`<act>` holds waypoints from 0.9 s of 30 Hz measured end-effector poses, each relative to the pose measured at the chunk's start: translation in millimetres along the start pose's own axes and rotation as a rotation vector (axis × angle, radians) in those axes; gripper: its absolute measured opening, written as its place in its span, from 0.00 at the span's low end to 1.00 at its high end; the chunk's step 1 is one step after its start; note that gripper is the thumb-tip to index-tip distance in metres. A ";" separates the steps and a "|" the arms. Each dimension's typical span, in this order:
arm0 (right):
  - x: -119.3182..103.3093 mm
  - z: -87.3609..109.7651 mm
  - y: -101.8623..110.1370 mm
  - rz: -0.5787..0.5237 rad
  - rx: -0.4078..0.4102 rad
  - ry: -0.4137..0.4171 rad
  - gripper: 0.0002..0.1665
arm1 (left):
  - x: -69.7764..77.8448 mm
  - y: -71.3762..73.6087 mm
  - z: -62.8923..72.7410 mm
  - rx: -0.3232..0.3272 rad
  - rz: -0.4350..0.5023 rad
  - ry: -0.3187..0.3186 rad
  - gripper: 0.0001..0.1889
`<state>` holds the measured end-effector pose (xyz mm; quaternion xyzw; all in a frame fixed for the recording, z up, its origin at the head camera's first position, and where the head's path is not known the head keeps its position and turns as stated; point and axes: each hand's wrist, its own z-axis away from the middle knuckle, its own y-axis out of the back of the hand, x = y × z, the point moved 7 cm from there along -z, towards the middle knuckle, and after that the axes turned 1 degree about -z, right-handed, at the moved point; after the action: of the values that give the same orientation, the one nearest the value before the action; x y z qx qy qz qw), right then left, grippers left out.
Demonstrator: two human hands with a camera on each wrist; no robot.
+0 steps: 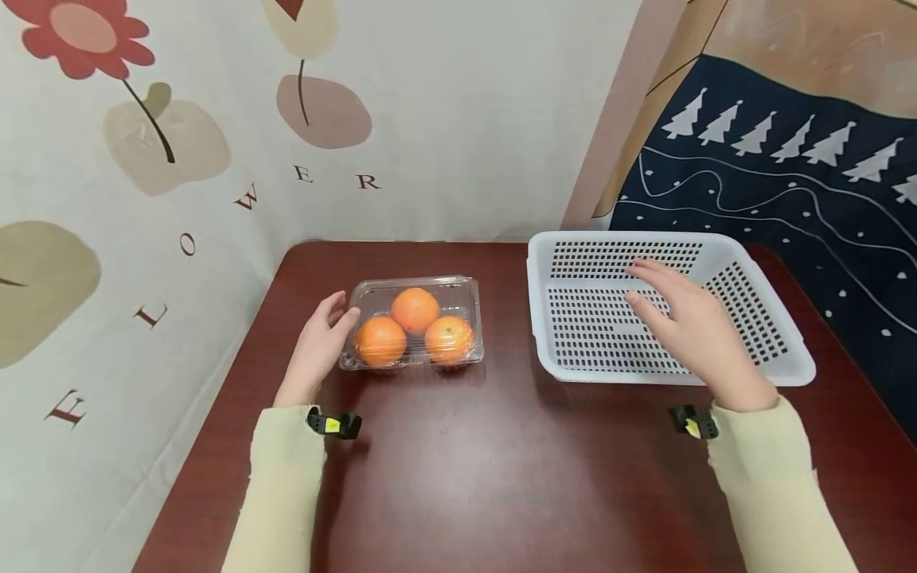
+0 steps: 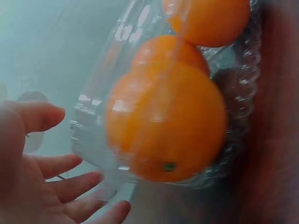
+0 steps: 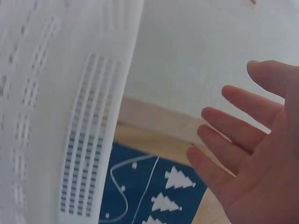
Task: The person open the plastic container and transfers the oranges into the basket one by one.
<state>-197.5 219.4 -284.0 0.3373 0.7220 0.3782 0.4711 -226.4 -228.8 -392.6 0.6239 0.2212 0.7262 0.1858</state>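
Note:
A clear plastic clamshell box [image 1: 462, 290] with its lid down holds three oranges [image 1: 415, 310] on the table. Beside the box's left end is my left hand [image 1: 318, 346], its fingers spread and relaxed. In the left wrist view those fingers [image 2: 84, 179] reach toward the box's end, with an orange [image 2: 168, 121] showing through the plastic. To the right stands a white perforated basket [image 1: 544, 350] with nothing in it. Over the basket hovers my right hand [image 1: 688, 326], holding nothing. The right wrist view shows its fingers [image 3: 233, 133] loosely extended near the basket's side [image 3: 88, 135].
The dark red-brown table [image 1: 458, 477] carries both containers near its back edge. A pale cloth with flower prints [image 1: 458, 119] hangs behind and at the left. A dark blue cloth with white trees [image 1: 788, 191] lies beyond the table at the right.

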 end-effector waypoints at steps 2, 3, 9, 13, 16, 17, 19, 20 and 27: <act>-8.0 5.3 -4.9 -0.028 0.046 0.017 0.26 | -8.2 -2.9 0.5 0.012 0.085 0.013 0.37; -12.0 7.7 -7.3 -0.046 0.068 0.029 0.25 | -11.7 -4.3 0.5 0.020 0.125 0.014 0.36; -28.4 20.9 -21.4 -0.149 0.163 0.043 0.22 | -27.0 -17.4 5.6 0.038 0.376 0.030 0.34; -38.5 24.5 -31.6 -0.200 0.193 0.049 0.22 | -32.1 -21.9 11.9 0.043 0.509 0.026 0.34; -46.7 25.3 -38.4 -0.235 0.212 0.079 0.23 | -36.7 -24.9 14.4 0.044 0.592 0.033 0.33; -49.1 25.8 -39.9 -0.245 0.218 0.086 0.24 | -38.0 -26.5 14.7 0.042 0.621 0.037 0.33; -52.6 27.6 -42.5 -0.284 0.234 0.097 0.24 | -39.7 -30.1 13.4 0.041 0.683 0.021 0.32; -54.0 28.1 -44.3 -0.313 0.241 0.106 0.24 | -40.5 -31.9 12.4 0.044 0.708 0.011 0.31; -78.3 28.1 -65.6 -0.438 0.219 0.190 0.23 | -45.2 -37.6 10.2 0.068 0.778 -0.038 0.27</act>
<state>-154.1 127.8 -315.0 0.1850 0.8553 0.2170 0.4326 -209.7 -221.3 -449.4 0.6801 -0.0116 0.7231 -0.1200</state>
